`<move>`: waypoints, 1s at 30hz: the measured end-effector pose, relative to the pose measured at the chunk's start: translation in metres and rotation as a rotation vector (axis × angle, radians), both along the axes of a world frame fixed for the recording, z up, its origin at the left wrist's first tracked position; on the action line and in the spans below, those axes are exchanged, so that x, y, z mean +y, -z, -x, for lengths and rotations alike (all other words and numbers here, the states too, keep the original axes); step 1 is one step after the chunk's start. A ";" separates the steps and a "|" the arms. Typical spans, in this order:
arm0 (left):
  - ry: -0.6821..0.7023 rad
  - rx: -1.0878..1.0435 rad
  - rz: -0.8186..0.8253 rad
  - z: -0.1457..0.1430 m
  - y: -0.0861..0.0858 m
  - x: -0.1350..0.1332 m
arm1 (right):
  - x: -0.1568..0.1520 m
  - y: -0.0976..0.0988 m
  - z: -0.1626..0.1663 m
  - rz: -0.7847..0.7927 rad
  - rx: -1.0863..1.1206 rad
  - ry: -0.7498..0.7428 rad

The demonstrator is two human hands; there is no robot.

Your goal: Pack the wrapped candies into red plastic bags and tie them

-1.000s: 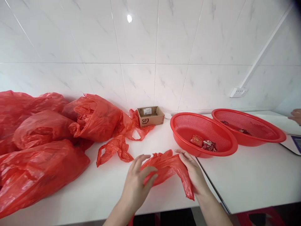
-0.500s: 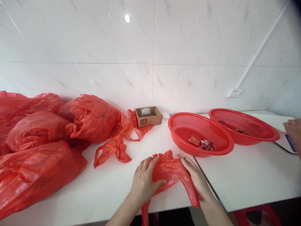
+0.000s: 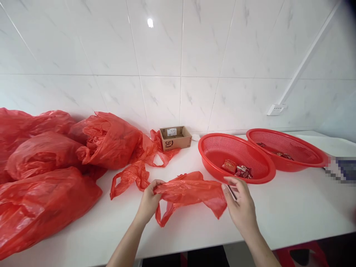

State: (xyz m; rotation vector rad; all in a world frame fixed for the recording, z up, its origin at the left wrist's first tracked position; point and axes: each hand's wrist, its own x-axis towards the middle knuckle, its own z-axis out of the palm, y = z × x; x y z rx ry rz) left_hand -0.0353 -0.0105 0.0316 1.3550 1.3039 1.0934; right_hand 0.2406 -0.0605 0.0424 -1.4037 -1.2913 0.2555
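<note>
From afar I hold a thin, crumpled red plastic bag (image 3: 189, 192) between left hand (image 3: 149, 202), pinching one end, and right hand (image 3: 242, 205), curved at the other, grip unclear; their separation apparently stretches it

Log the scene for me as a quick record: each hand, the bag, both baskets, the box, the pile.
left hand: grips the bag's left end
right hand: at the bag's right end; pinch unclear
bag: red, stretched sideways between the hands
near basket: red, two packets visible inside
far basket: red, packets inside
box: brown, open-topped, near the wall
pile: red bags, left side
</note>
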 end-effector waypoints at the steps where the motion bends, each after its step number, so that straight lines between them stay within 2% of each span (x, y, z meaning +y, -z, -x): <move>1: 0.017 -0.035 0.009 -0.005 -0.001 -0.001 | -0.003 -0.007 0.010 -0.072 -0.115 -0.047; 3: 0.062 -0.098 0.030 -0.015 -0.005 -0.001 | -0.007 -0.019 0.035 -0.137 -0.322 -0.216; 5: 0.111 -0.151 0.054 -0.022 -0.010 -0.002 | -0.006 -0.022 0.055 -0.083 -0.518 -0.352; 7: 0.158 -0.199 0.077 -0.026 -0.017 -0.002 | 0.001 -0.016 0.063 0.028 -0.677 -0.386; 9: 0.203 -0.253 0.107 -0.026 -0.022 -0.004 | 0.011 -0.003 0.058 0.133 -0.753 -0.359; 12: 0.258 -0.334 0.163 -0.025 -0.023 -0.005 | 0.023 0.014 0.040 0.191 -0.753 -0.315; 16: 0.243 -0.403 0.216 -0.026 -0.017 0.000 | 0.020 0.018 0.032 0.073 -0.661 -0.305; 19: 0.217 -0.409 0.223 -0.030 -0.015 0.006 | 0.011 0.010 0.047 -0.036 -0.592 -0.333; 22: 0.206 -0.366 0.196 -0.031 -0.015 0.016 | 0.013 -0.001 0.067 -0.070 -0.576 -0.417; 25: 0.204 -0.270 0.161 -0.026 -0.013 0.030 | 0.029 -0.004 0.082 -0.031 -0.600 -0.466; 30: 0.139 -0.174 0.112 -0.017 0.000 0.052 | 0.068 0.010 0.093 0.083 -0.663 -0.468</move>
